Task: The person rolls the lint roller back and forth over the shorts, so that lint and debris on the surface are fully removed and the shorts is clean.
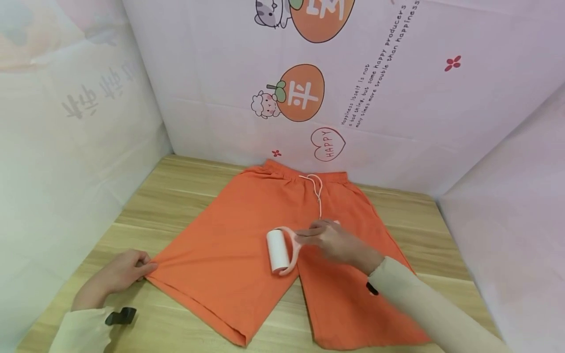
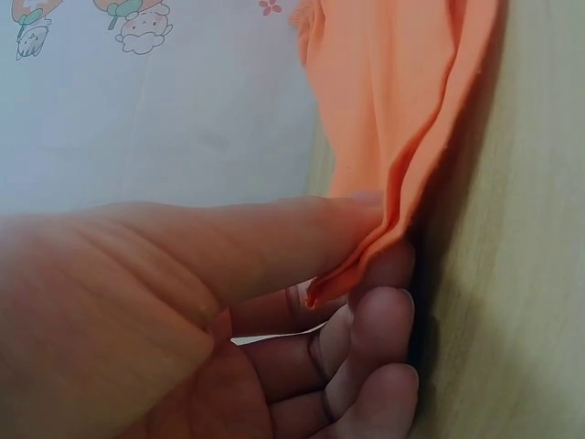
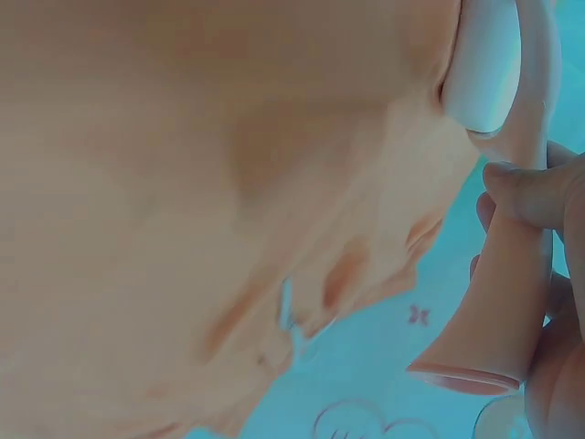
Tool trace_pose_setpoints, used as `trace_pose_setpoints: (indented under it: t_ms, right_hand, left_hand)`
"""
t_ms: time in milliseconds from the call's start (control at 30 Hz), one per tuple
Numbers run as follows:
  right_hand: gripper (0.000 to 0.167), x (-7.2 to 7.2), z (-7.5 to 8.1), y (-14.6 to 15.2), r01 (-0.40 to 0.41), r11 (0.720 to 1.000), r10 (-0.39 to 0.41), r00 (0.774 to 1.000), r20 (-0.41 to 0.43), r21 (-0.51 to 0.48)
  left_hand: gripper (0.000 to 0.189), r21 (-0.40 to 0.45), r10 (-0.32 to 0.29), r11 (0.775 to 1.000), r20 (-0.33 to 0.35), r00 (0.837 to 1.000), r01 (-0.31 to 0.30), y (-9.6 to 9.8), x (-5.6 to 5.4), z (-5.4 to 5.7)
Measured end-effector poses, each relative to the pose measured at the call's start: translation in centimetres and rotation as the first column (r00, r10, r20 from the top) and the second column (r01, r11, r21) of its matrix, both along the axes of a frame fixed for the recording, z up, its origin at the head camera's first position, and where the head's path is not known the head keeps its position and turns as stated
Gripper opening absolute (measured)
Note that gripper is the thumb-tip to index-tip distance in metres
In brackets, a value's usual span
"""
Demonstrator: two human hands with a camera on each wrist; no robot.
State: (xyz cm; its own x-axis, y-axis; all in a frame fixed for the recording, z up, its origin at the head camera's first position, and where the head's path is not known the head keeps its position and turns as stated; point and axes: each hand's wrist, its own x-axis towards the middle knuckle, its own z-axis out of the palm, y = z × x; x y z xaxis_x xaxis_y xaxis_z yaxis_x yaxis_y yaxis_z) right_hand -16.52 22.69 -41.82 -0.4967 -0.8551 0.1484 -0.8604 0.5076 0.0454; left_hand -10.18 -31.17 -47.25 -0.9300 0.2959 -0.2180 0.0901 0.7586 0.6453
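Observation:
Orange shorts [image 1: 220, 235] with a white drawstring lie spread on the table, waistband toward the back wall. My left hand [image 1: 121, 271] pinches the outer hem corner of the left leg; in the left wrist view the thumb presses the folded hem [image 2: 402, 197] against the fingers. My right hand [image 1: 333, 241] grips the pink handle [image 3: 512, 283] of a lint roller [image 1: 278, 251]. Its white roll rests on the shorts near the crotch, on the left leg's side. In the right wrist view the roll [image 3: 484, 64] shows at the upper right, touching the fabric.
The wood-grain table [image 1: 176, 181] is enclosed by white printed cloth at the back [image 1: 212, 73], left [image 1: 57, 147] and right [image 1: 521, 206]. The shorts' right leg [image 1: 353, 309] reaches the front, under my right forearm. A black strap piece [image 1: 120, 316] sits at my left wrist.

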Motion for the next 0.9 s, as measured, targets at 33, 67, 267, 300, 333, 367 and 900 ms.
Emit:
trace_pose_setpoints:
  t_ms: [33,67,267,300,333,367,900]
  right_hand:
    - [0.057,0.0,0.1,0.6,0.001,1.0,-0.001,1.0,-0.015,-0.001]
    - [0.058,-0.1,0.1,1.2,0.001,1.0,-0.001,0.999,-0.032,0.002]
    - [0.059,-0.2,0.3,4.6,0.02,1.0,-0.021,0.996,-0.082,-0.009]
    - [0.06,-0.3,0.3,5.1,0.025,1.0,-0.026,0.997,-0.077,-0.017]
    - [0.061,-0.3,0.3,5.6,0.029,0.999,-0.031,0.997,-0.071,-0.025]
    - [0.061,-0.3,0.3,6.0,0.035,0.999,-0.037,0.997,-0.067,-0.035]
    - [0.062,1.1,0.1,13.0,0.115,0.992,-0.122,0.981,-0.15,-0.054]
  left_hand:
    - [0.027,-0.002,0.001,1.0,0.001,1.0,-0.001,0.0,0.0,0.0]
    - [0.027,-0.003,0.004,1.0,0.003,1.0,-0.003,0.0,0.0,0.1]
    - [0.028,0.008,-0.001,1.0,0.016,1.0,0.0,-0.1,-0.1,-0.1]
    - [0.028,0.011,-0.002,1.0,0.017,1.0,0.002,-0.1,-0.1,-0.1]
    - [0.028,0.011,-0.002,1.0,0.016,1.0,0.002,-0.1,-0.1,-0.1]
    - [0.029,0.014,-0.001,1.0,0.017,1.0,0.001,-0.2,-0.1,-0.1]
    - [0.029,0.017,0.001,1.0,0.013,1.0,-0.002,-0.2,-0.1,-0.2]
